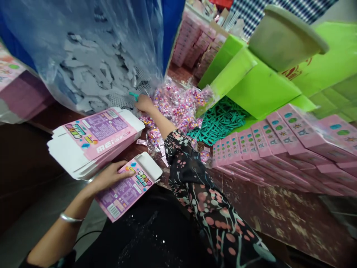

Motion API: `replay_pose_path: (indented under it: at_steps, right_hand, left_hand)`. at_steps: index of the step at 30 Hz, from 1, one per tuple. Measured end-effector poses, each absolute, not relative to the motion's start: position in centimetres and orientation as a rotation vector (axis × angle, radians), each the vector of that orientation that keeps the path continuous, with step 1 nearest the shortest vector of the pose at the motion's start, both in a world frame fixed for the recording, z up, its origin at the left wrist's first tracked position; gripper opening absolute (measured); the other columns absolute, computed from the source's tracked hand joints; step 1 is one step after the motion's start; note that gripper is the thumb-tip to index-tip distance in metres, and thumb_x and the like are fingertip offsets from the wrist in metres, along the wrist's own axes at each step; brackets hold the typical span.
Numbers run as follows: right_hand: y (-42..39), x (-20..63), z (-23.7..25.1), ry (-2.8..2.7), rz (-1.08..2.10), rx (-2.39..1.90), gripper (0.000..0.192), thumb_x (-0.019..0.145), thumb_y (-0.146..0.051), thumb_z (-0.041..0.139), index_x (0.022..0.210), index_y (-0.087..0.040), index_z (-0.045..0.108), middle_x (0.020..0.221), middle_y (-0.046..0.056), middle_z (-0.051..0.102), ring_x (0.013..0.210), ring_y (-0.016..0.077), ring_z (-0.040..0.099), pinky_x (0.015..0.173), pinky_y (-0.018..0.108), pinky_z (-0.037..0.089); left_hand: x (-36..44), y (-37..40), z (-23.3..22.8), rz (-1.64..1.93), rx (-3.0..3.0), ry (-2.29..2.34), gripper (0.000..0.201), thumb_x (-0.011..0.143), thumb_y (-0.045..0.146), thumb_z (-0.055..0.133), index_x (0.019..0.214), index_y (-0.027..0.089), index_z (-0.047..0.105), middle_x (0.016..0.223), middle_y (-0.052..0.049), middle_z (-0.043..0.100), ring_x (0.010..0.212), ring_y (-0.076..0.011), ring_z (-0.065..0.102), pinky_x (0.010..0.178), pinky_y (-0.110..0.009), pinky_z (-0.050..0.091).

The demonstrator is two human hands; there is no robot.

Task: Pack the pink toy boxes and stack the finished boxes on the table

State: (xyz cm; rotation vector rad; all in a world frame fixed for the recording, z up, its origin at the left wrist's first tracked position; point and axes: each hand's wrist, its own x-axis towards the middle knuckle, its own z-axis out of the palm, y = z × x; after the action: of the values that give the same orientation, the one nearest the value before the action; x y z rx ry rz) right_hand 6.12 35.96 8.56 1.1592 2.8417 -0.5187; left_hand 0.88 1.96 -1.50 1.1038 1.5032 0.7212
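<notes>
Left hand [111,176] clamped on pink carton [126,188]: light, thin, crushable, best gripped at edges. Right hand [143,103] among bead packets [178,108], pinching teal stick [134,96].

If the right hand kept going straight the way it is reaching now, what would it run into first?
Probably the clear plastic bag of grey scraps: the right hand, holding a teal stick, points up-left at its lower edge. Depth is unclear.

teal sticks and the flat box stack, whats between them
In the head view, a heap of small bead packets, with the right hand reaching across it.
</notes>
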Motion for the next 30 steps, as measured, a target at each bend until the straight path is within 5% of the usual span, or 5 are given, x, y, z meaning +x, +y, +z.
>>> replay_pose_path:
  at_steps: [3, 8, 17, 24, 30]
  right_hand:
    - [36.1, 4.6, 9.3, 2.973, -0.406, 1.119, 0.023, 0.125, -0.028, 0.058, 0.121, -0.013, 0.075, 0.128, 0.012, 0.089, 0.133, 0.0179, 0.079, 0.112, 0.021, 0.055]
    - [35.3, 2.4, 9.2, 2.884, -0.298, 1.047, 0.016, 0.106, -0.004, 0.077, 0.12, -0.012, 0.077, 0.139, 0.016, 0.089, 0.131, 0.0193, 0.081, 0.108, 0.022, 0.056]
    - [34.3, 5.5, 13.0, 3.018, -0.152, 1.062, 0.024, 0.124, -0.024, 0.061, 0.133, -0.01, 0.079, 0.15, 0.017, 0.085, 0.133, 0.0196, 0.072, 0.111, 0.025, 0.051]
    - [29.8, 17.0, 20.2, 2.889, -0.096, 0.741, 0.012, 0.106, -0.026, 0.085, 0.107, -0.014, 0.085, 0.107, 0.007, 0.085, 0.105, 0.0223, 0.07, 0.096, 0.034, 0.05]
    - [24.5, 24.8, 18.9, 2.689, -0.079, 0.838, 0.016, 0.094, -0.018, 0.1, 0.105, -0.016, 0.088, 0.105, 0.007, 0.081, 0.125, 0.0333, 0.078, 0.115, 0.046, 0.057]
  left_hand:
    - [0.9, 2.1, -1.6, 0.713, 1.118, 1.51, 0.068, 0.072, 0.092, 0.092, 0.097, 0.029, 0.09, 0.111, -0.014, 0.094, 0.107, -0.0497, 0.088, 0.092, -0.055, 0.071]
    - [1.1, 2.1, -1.5, 0.738, 1.151, 1.525, 0.069, 0.073, 0.094, 0.09, 0.099, 0.03, 0.089, 0.113, -0.014, 0.094, 0.109, -0.0508, 0.088, 0.093, -0.055, 0.071]
    - [0.8, 1.6, -1.3, 0.749, 1.093, 1.482, 0.077, 0.072, 0.095, 0.092, 0.103, 0.025, 0.088, 0.117, -0.016, 0.094, 0.113, -0.0508, 0.089, 0.095, -0.054, 0.071]
    - [0.6, 2.0, 0.1, 0.905, 0.945, 1.562, 0.095, 0.064, 0.095, 0.102, 0.118, 0.018, 0.088, 0.12, -0.017, 0.094, 0.105, -0.0446, 0.089, 0.088, -0.048, 0.071]
    - [1.9, 3.2, 0.6, 1.047, 0.958, 1.546, 0.108, 0.061, 0.097, 0.107, 0.127, 0.014, 0.088, 0.123, -0.015, 0.093, 0.098, -0.0337, 0.085, 0.082, -0.038, 0.066]
